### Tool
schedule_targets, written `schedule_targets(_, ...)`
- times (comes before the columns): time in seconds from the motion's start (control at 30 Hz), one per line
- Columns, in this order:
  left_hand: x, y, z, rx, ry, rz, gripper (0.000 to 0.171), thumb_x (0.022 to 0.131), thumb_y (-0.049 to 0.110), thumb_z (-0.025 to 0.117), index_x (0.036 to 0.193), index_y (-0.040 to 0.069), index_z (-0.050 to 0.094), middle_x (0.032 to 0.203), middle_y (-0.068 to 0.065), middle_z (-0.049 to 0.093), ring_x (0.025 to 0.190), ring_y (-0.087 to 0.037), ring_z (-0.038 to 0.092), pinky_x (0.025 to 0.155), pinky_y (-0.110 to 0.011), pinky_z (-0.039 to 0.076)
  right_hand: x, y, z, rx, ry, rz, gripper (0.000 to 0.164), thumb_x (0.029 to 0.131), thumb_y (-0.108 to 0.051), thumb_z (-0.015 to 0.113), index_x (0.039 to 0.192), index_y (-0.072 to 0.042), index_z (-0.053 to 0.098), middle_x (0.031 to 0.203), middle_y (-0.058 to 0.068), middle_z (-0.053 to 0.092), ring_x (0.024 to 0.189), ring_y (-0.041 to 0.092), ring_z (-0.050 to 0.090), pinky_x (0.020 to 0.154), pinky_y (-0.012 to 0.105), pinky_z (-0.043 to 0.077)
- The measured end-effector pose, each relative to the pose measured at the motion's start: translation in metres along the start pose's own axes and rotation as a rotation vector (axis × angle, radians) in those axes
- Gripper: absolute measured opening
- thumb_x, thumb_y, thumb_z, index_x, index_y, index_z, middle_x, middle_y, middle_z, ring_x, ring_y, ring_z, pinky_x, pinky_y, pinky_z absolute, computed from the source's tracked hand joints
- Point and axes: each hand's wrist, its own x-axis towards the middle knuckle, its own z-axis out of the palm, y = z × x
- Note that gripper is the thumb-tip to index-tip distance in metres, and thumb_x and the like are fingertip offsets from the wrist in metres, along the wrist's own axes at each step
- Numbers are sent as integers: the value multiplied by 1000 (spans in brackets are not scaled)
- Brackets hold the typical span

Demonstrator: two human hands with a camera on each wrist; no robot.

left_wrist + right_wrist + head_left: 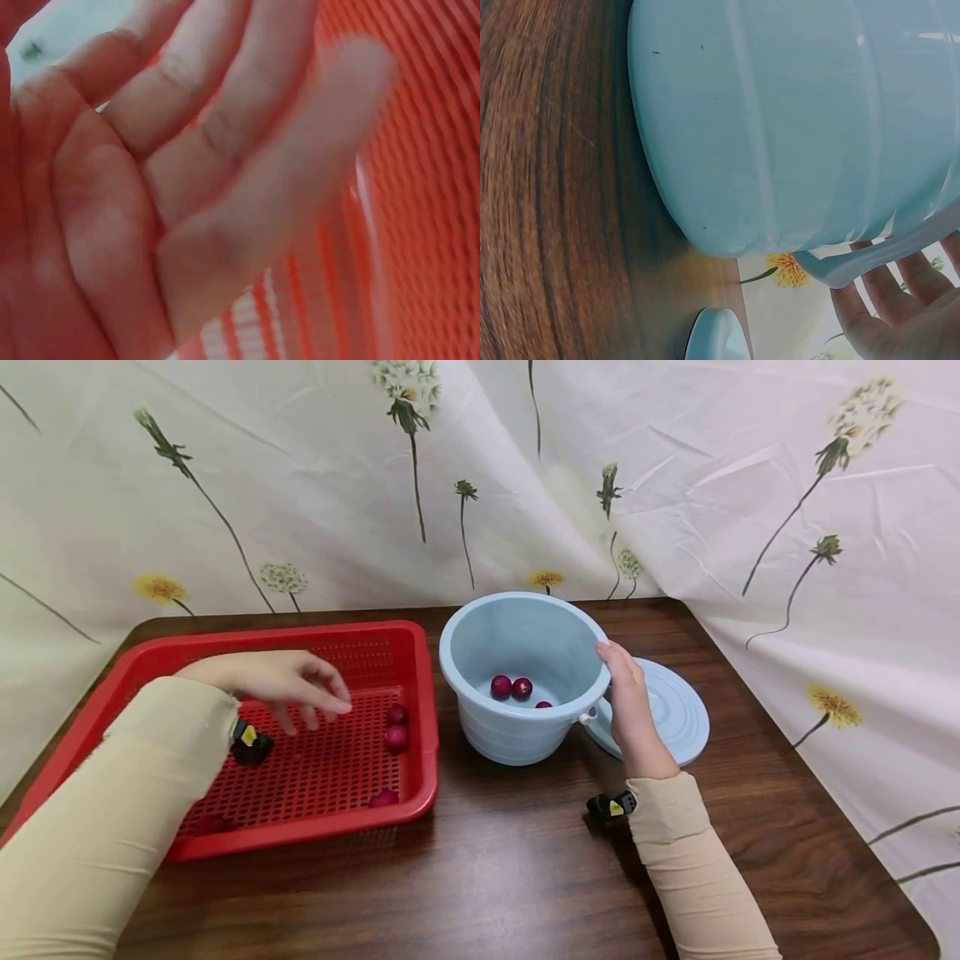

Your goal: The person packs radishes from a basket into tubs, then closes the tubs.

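My left hand (292, 685) hovers over the red slotted basket (423, 710), its fingers loosely bent with nothing between them. In the left wrist view, the palm and relaxed fingers show against the red plastic. Small round dark-red balls (396, 738), perhaps fruits or radishes, lie along the basket's right side. With my right hand (630, 702) I hold the rim of a light blue bucket (517, 735) at its right side. Several similar dark-red balls (501, 687) sit at the bottom of the bucket, one partly hidden by the near rim. The right wrist view shows fingers by the bucket's handle (870, 259).
A light blue lid (678, 714) lies flat on the dark wooden table (480, 877), right of the bucket and partly behind my right hand. A white cloth (315, 485) printed with dandelions hangs behind the table and along its right side.
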Motion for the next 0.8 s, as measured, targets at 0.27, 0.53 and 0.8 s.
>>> schedule_targets(0.27, -9, -53, -4, 3, -187, -171, 40, 99, 37, 60, 120, 3, 58, 114, -11, 62, 100, -20, 66, 85, -38, 57, -1, 1, -2, -6, 11, 7, 54, 100, -37, 40, 144, -5, 47, 141, 15, 51, 117, 16, 52, 107, 42, 41)
schedule_targets(0.53, -10, -76, 11, -99, -295, -241, 28, 99, 29, 61, 112, 4, 61, 98, -6, 62, 92, -16, 63, 84, -32, 58, 1, 2, 0, 21, 21, 6, 55, 99, -34, 42, 145, -3, 45, 143, 15, 50, 117, 14, 52, 102, 35, 42)
schedule_targets(0.8, -3, -67, 15, -159, -380, -210, 33, 101, 26, 58, 124, 2, 58, 104, -8, 62, 98, -19, 64, 88, -34, 57, 2, 1, 2, 30, 28, 5, 53, 99, -33, 42, 143, -4, 48, 139, 15, 52, 110, 10, 54, 97, 30, 43)
